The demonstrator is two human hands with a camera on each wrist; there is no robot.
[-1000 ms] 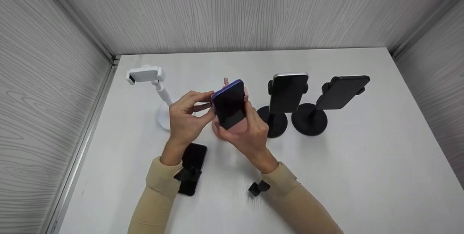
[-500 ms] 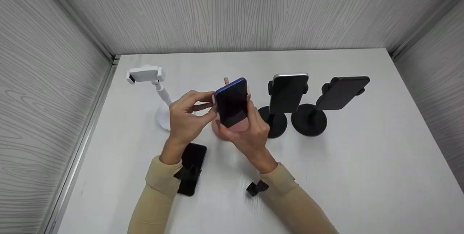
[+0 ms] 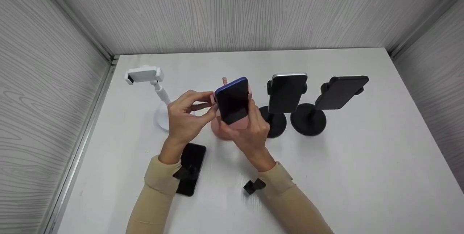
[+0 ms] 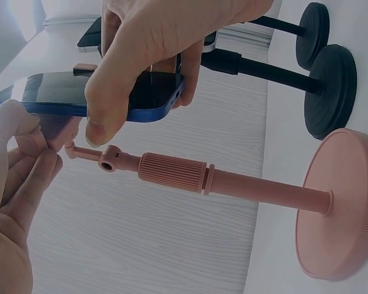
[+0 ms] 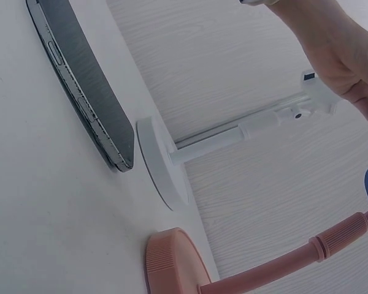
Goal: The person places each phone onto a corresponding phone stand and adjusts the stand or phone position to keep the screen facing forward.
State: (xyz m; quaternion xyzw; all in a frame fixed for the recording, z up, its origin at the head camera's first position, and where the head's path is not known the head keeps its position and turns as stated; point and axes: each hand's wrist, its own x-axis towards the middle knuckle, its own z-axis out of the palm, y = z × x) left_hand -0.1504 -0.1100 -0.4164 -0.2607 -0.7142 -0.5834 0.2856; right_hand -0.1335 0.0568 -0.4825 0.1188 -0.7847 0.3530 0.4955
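Observation:
A blue-edged phone stands tilted between the clamp arms of a pink phone stand, its dark screen facing up toward the head camera. My right hand grips the phone's lower end, thumb on one side and fingers on the other. At the opposite side, my left hand pinches the pink clamp between thumb and fingers. The round pink base rests on the table, with a ribbed collar on its stem. Most of the clamp's back is hidden behind the phone in the head view.
To the right, two black stands hold a silver-rimmed phone and a dark phone. On the left rises a white stand with a vacant clamp. Another black phone lies flat beneath the left forearm. Grey panels enclose the table.
The phone has shifted slightly right and up, and more of the pink clamp's left arm shows beside it. My right hand follows slightly; my left hand stays nearly still.

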